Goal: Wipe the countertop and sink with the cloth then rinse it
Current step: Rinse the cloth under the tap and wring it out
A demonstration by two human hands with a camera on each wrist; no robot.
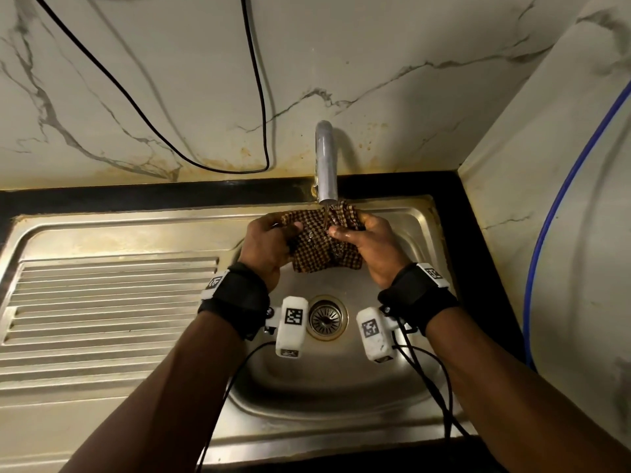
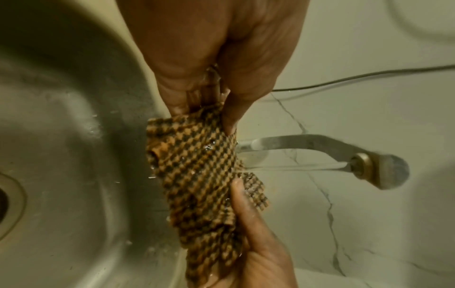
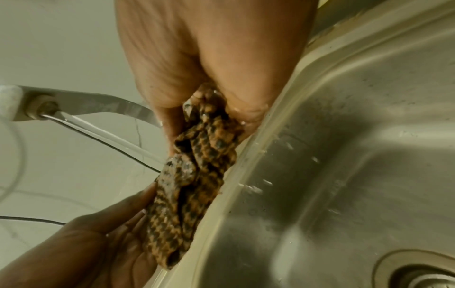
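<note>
A brown-and-black checked cloth (image 1: 321, 245) hangs bunched over the steel sink basin (image 1: 327, 380), right under the tap spout (image 1: 326, 165). Water runs from the spout onto the cloth. My left hand (image 1: 269, 247) grips its left side and my right hand (image 1: 368, 244) grips its right side, thumbs on top. In the left wrist view the wet cloth (image 2: 199, 175) stretches between my left hand (image 2: 211, 58) and the right hand's fingers (image 2: 248, 224). The right wrist view shows the cloth (image 3: 194, 171) crumpled in my right hand (image 3: 211, 58) beside the sink wall (image 3: 344, 155).
A ribbed steel draining board (image 1: 102, 312) lies left of the basin, with the drain strainer (image 1: 326, 319) between my wrists. A black cable (image 1: 259, 97) hangs on the marble wall behind. A blue hose (image 1: 560, 206) runs down the right wall. The black countertop edge (image 1: 153, 196) borders the sink.
</note>
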